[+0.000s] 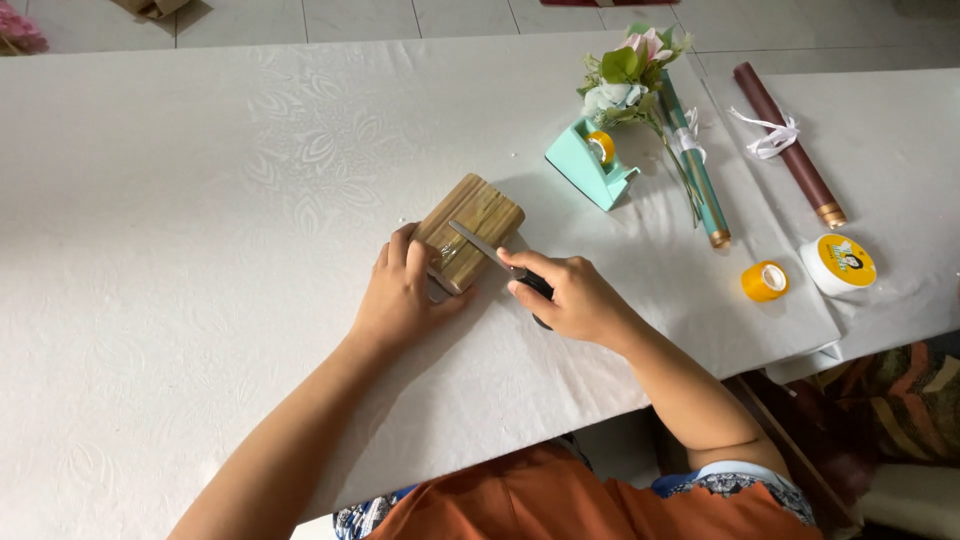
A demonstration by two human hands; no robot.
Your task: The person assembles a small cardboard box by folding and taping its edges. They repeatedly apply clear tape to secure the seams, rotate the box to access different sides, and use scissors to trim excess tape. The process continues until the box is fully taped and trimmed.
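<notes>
My left hand rests on the near end of a small ribbed wooden block lying on the white table, fingers pressing it down. My right hand grips the dark handle of a pair of scissors, whose metal blades lie across the block's near right corner. A bit of clear wrap or tape seems to cover that end of the block.
A mint tape dispenser stands behind the block, beside a small bunch of flowers. Teal and brown paper rolls, a yellow tape roll and a round white-and-yellow tin lie at right.
</notes>
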